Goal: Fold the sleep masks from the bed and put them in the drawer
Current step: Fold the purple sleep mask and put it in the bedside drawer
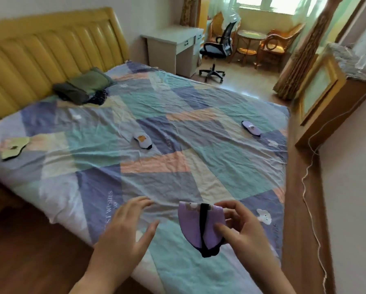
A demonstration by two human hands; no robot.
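A purple sleep mask [193,225], folded in half with its black strap running down the middle, hangs above the near edge of the bed. My right hand [244,228] pinches it between thumb and fingers. My left hand [128,228] hovers just left of it, fingers spread, holding nothing. On the patchwork bedspread [156,183] lie three more masks: a white and orange one [142,141] in the middle, a purple one [251,127] at the right, and a pale green one [13,147] at the far left. No drawer for the masks is clearly in view.
Folded dark and green clothes [83,88] rest by the yellow headboard [50,49]. A wooden cabinet [330,96] stands right of the bed, with a white cord [309,187] trailing down. Farther back are a white desk [173,47] with drawers, an office chair [217,49] and wooden armchairs.
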